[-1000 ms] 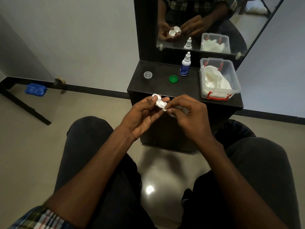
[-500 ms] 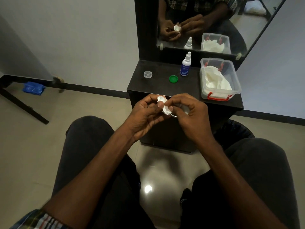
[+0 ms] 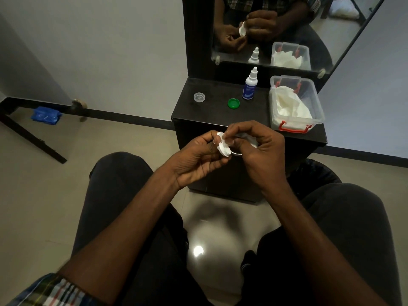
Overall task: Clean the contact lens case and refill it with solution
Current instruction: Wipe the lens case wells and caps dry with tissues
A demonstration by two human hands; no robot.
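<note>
My left hand grips the white contact lens case in front of the dark stand, its round well turned down toward me. My right hand holds a crumpled white tissue and pinches it against the upper well of the case. Most of the tissue is hidden inside my fingers. On the stand top behind my hands lie a green cap and a clear cap. The solution bottle, white with a blue label, stands upright near the mirror.
A clear plastic box with red latches holds white tissues at the stand's right. The mirror above reflects my hands. A blue object lies on the floor at left beside a black frame. My knees flank the stand.
The case has tipped from lying flat between my hands to standing on edge. My right hand's fingers have shifted along it with the tissue, toward the upper well.
</note>
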